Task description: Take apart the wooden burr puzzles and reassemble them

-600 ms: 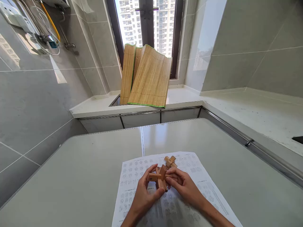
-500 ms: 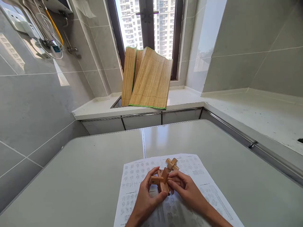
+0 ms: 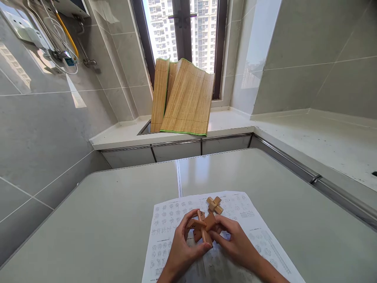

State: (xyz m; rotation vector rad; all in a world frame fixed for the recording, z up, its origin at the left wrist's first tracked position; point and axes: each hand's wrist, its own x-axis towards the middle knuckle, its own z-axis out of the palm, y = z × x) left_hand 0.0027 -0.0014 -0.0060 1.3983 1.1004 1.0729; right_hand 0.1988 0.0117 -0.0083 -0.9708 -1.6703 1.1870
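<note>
Between both hands is a wooden burr puzzle [image 3: 203,226] of crossing brown pieces, some with dark marks on them, held just above a printed sheet. My left hand [image 3: 185,241] grips it from the left, thumb at its lower end and fingers round its upper side. On the right, my right hand [image 3: 234,237] pinches the puzzle's right side with thumb and fingers; the fingertips are partly hidden. Behind the hands, a smaller, lighter wooden cross-shaped puzzle [image 3: 215,204] lies on the white paper sheet [image 3: 167,220], which is printed with rows of small diagrams.
The sheet lies on a pale table [image 3: 118,212] with a seam down its middle. Bamboo mats [image 3: 188,98] with green edging lean at the window beyond, on a white ledge [image 3: 294,129]. Pipes and a hose [image 3: 66,31] hang on the left wall.
The held puzzle has been turned, so its pieces now point differently. My right hand has shifted slightly on its right side. The smaller puzzle stays where it was.
</note>
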